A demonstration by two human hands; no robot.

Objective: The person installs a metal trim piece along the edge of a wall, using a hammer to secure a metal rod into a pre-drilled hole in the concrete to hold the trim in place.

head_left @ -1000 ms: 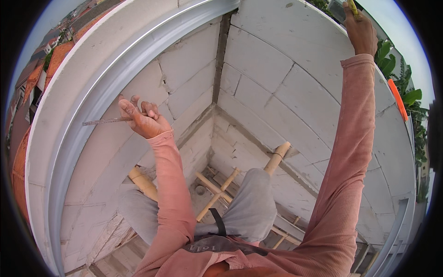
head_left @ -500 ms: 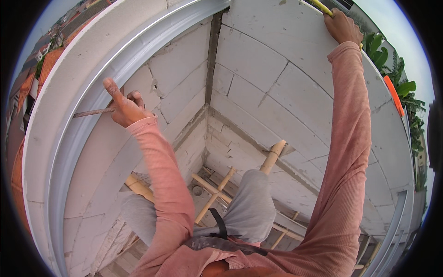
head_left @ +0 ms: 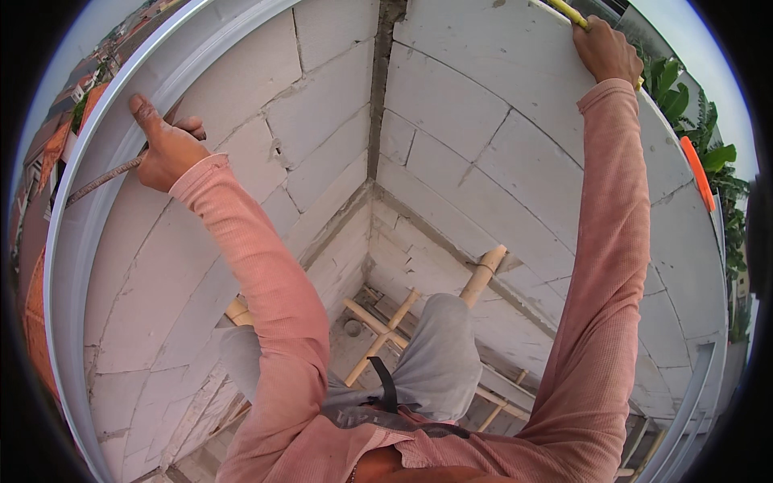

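Note:
My left hand [head_left: 169, 149] is closed around a thin ribbed steel rod [head_left: 105, 180], with the thumb pressed against a long silver metal channel [head_left: 84, 233]. The channel runs along the top of the left block wall and looks curved here. At the upper right, my right hand [head_left: 608, 50] rests on the top edge of the right block wall [head_left: 491, 48]. Its fingers are wrapped round a yellow bar-like thing [head_left: 568, 11], which shows on both sides of the hand; its kind is not clear.
Below me, wooden poles [head_left: 377, 342] cross inside the deep space between the walls. A thick pole [head_left: 485, 275] sticks out of the right wall. An orange object [head_left: 697, 173] sits on that wall's outer edge. More silver metal [head_left: 684, 402] stands at lower right.
The metal channel has shifted left, over the wall's top edge that showed before. My left hand has moved left with it, still holding the rod. My right hand stays in place.

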